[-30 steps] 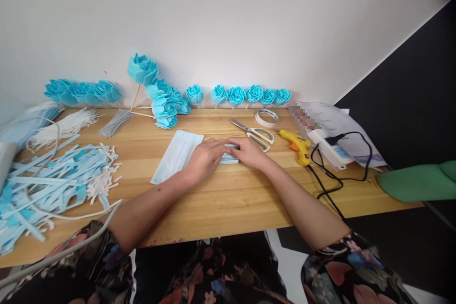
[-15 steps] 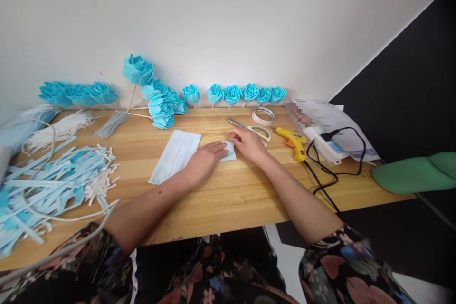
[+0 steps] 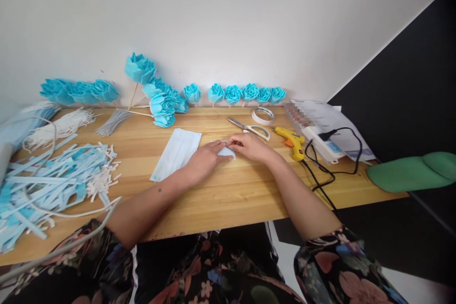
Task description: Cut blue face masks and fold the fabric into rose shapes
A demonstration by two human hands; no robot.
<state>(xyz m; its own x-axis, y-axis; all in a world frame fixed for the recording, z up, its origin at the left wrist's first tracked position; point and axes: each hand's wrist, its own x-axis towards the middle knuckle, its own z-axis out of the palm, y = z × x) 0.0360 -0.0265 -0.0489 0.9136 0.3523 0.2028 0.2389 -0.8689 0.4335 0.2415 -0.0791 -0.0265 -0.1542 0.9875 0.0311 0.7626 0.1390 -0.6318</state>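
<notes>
A small folded light-blue piece (image 3: 226,151) lies on the wooden table between my hands. My left hand (image 3: 208,159) rests on its left part, fingers fairly flat with the thumb stretched out below. The fingers of my right hand (image 3: 245,146) are pinched at the piece's top edge, close to my left fingertips. A flat light-blue mask body (image 3: 176,154) lies just left of my left hand. Beyond my right hand are scissors with white handles (image 3: 257,130), a roll of tape (image 3: 262,116) and a yellow glue gun (image 3: 292,142).
Blue paper-like flowers on sticks (image 3: 233,95) line the wall. Blue and white strips (image 3: 53,183), white cords (image 3: 64,126) and grey wires (image 3: 113,122) lie left. A power strip (image 3: 326,147) with black cable is at the right. A white cable crosses the left front.
My right hand has moved slightly left, and its fingers now pinch the top edge of the small piece. My left thumb has spread away from the fingers. The camera view has shifted slightly.
</notes>
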